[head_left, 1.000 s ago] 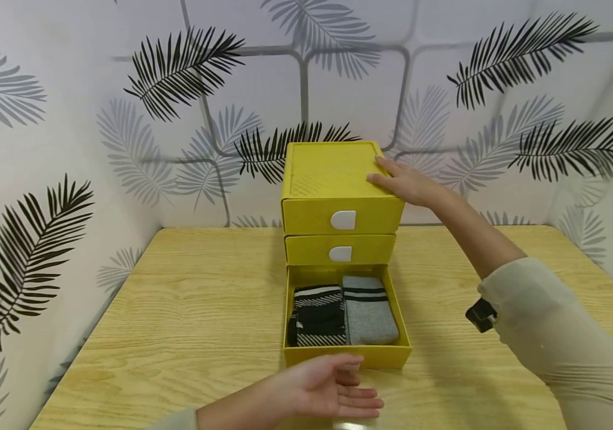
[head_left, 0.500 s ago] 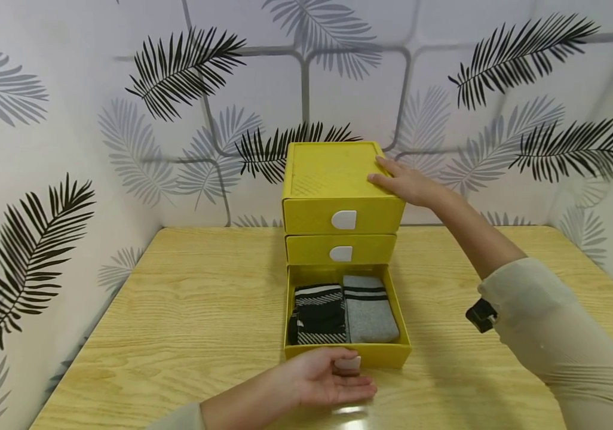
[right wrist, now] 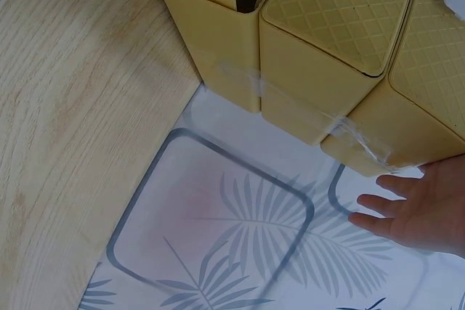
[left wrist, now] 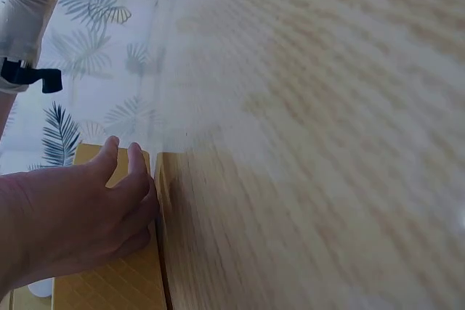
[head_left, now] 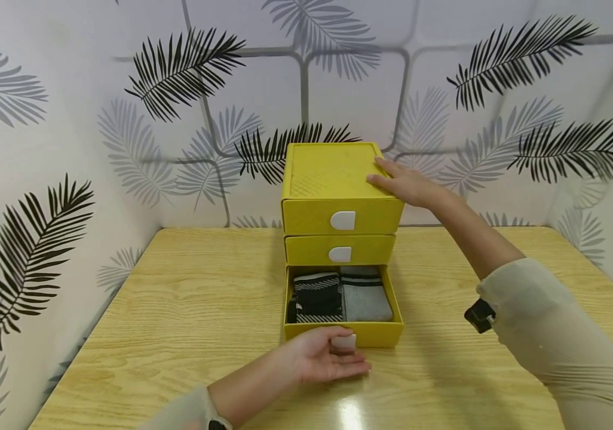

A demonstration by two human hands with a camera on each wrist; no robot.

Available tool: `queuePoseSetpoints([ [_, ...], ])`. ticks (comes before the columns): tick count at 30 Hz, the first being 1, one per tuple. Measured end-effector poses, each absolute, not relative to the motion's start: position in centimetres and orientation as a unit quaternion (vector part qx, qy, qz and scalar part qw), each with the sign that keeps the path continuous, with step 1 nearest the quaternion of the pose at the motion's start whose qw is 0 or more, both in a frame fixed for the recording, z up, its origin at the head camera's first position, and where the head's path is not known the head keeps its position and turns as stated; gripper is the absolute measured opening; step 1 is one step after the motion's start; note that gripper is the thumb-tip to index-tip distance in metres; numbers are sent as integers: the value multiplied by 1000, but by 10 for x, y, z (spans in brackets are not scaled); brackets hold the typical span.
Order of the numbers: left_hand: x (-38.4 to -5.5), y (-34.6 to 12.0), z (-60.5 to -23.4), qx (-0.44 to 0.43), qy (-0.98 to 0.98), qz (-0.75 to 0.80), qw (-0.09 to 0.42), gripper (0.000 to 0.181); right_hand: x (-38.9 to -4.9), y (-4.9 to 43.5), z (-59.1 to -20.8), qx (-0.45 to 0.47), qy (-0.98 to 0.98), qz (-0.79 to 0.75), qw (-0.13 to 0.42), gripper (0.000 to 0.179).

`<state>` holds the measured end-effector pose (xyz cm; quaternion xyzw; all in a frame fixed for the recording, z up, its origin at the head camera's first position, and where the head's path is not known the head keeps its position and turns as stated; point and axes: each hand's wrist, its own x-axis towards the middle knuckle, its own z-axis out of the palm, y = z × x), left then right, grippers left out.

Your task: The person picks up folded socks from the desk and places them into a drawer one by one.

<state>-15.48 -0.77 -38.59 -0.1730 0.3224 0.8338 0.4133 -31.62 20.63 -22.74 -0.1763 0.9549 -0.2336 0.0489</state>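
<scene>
A yellow three-tier drawer box [head_left: 333, 170] stands against the back wall. Its bottom drawer [head_left: 368, 335] is pulled partway out, holding folded black-and-white socks [head_left: 318, 298] on the left and folded grey striped socks [head_left: 365, 301] on the right. My left hand [head_left: 319, 357] touches the drawer's front, thumb by the white pull tab [head_left: 344, 341] and the other fingers stretched out below it. In the left wrist view this left hand [left wrist: 87, 215] lies along the drawer front. My right hand [head_left: 405, 182] rests on the box's top right edge; the right wrist view shows its fingers [right wrist: 381, 205] extended.
The upper drawer [head_left: 306, 216] and middle drawer [head_left: 306, 251] are closed. Beneath the box spreads a wooden table [head_left: 204, 304]. A leaf-patterned wall [head_left: 263, 89] rises right behind it. Clear tape [right wrist: 305, 107] runs along the box's side.
My left hand has come up to the bottom drawer's front and moved away from me with it. The drawer has slid partly in. My right hand has stayed put.
</scene>
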Motion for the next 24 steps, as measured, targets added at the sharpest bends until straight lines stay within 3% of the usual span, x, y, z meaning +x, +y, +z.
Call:
queuePoseSetpoints([
  [12, -180, -6, -386, -174, 335, 838, 394, 32, -317, 206, -227, -171, 955, -236, 51, 69],
  [24, -208, -3, -390, -171, 337, 847, 374, 45, -316, 206, -228, -173, 956, -232, 48, 69],
])
